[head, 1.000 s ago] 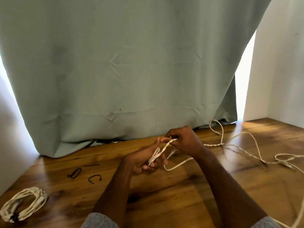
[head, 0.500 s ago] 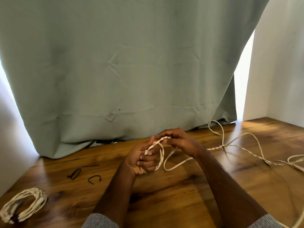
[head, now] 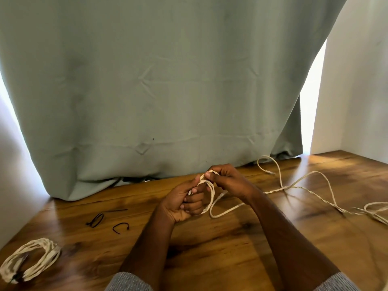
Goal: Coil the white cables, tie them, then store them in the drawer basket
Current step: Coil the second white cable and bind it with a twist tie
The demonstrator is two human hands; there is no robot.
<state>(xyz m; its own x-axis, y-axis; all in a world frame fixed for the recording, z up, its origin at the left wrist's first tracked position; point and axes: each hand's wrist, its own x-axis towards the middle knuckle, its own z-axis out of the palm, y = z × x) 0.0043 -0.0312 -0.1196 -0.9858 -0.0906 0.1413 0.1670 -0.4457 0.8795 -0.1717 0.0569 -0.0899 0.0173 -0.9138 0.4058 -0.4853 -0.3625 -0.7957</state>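
Nearest, by the tabletop's (head: 210, 259) front left corner, a finished bundle (head: 31, 259) of white cable lies coiled and tied. Two black ties (head: 98, 220) lie just beyond it, towards the left edge. At the middle, the left hand (head: 184, 202) curls its fingers round the first small loops of the loose cable (head: 294, 187), while the right hand (head: 228, 180) pinches a strand at the top of those loops between thumb and forefinger. The rest trails towards the right edge in slack twisted curves. It looks light, limp and prone to springing open, so holding the loops where they cross seems wisest. Behind hangs a green curtain (head: 168, 80). No drawer basket shows.
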